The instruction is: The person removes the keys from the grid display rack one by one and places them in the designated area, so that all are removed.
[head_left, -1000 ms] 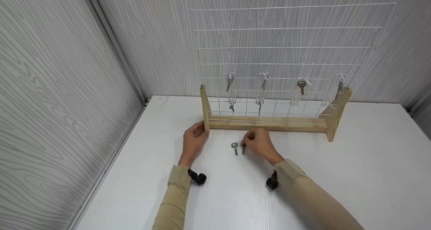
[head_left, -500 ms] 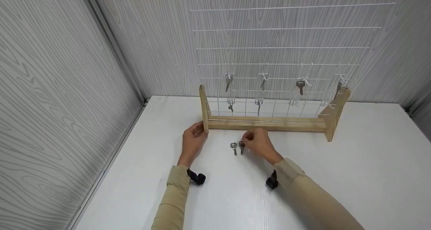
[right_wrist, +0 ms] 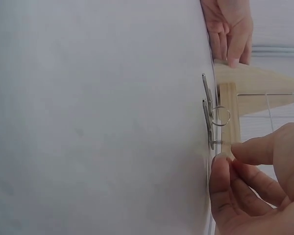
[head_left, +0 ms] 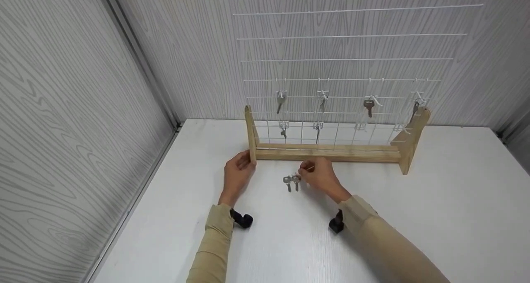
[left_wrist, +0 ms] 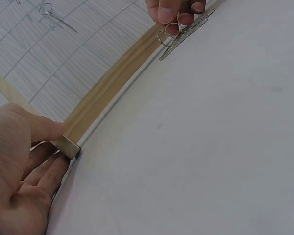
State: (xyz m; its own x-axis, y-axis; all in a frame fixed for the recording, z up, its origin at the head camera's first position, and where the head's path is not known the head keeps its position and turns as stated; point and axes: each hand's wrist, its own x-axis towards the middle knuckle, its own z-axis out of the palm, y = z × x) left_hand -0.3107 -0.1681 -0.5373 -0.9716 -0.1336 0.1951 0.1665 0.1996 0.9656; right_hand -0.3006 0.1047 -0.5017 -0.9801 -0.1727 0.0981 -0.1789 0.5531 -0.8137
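My left hand (head_left: pixel 239 173) grips the foot of the left wooden end piece (head_left: pixel 251 134) of a key rack, thumb on one side and fingers on the other. In front of the rack's base bar, my right hand (head_left: pixel 321 176) pinches the ring of a silver key (head_left: pixel 296 184) between thumb and fingertips. That key is low at the white table. Close on its left lies a second silver key (head_left: pixel 288 184), with its own ring (right_wrist: pixel 221 116) standing up in the right wrist view. The two key heads are side by side, right at my right fingertips.
The white wire grid (head_left: pixel 337 129) rises from the wooden base bar (head_left: pixel 331 155). Several keys hang on its hooks, including a dark one (head_left: pixel 369 105). Two lower right hooks (head_left: pixel 361 126) hold no key. The right wooden end piece (head_left: pixel 414 138) stands opposite; grey panels (head_left: pixel 198 67) enclose the table.
The key at my right fingertips has turned to show more of its face, its head now closer to the other key's. My left hand stays on the end piece.
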